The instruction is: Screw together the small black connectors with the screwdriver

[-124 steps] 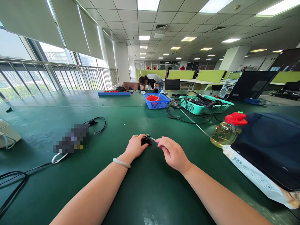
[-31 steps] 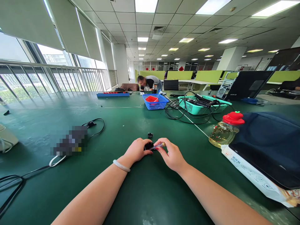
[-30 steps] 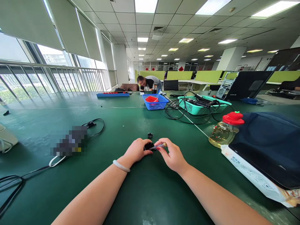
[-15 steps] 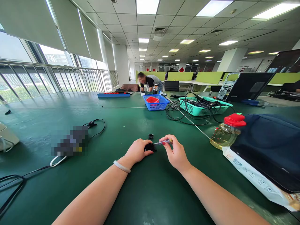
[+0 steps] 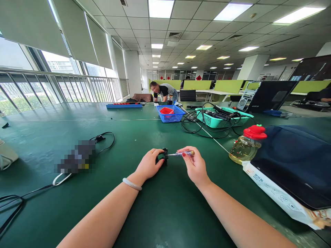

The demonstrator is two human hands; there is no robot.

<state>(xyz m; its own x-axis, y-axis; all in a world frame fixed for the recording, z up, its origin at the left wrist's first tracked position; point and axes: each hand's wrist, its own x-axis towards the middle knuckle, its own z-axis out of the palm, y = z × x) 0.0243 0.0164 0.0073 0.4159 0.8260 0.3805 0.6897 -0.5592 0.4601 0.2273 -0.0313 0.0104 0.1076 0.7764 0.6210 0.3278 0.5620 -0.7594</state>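
My left hand (image 5: 148,163) is closed on a small black part (image 5: 160,157) that it steadies on the green table (image 5: 155,213). A second small black piece (image 5: 164,150) sits right at its far edge. My right hand (image 5: 194,165) pinches a small screwdriver (image 5: 181,153) with a clear handle. The tool lies almost level, and its metal tip touches the black part from the right.
A glass bottle with a red cap (image 5: 245,144) stands to the right beside a dark bag (image 5: 297,162) lying on a white package (image 5: 274,193). Black cables (image 5: 104,139) lie at left. A blue basket (image 5: 170,113) and a teal basket (image 5: 222,117) stand further back. Another person (image 5: 162,91) bends over the far end.
The small black piece now sits against the held part instead of lying apart on the table. My right hand has lifted slightly and levelled the screwdriver.
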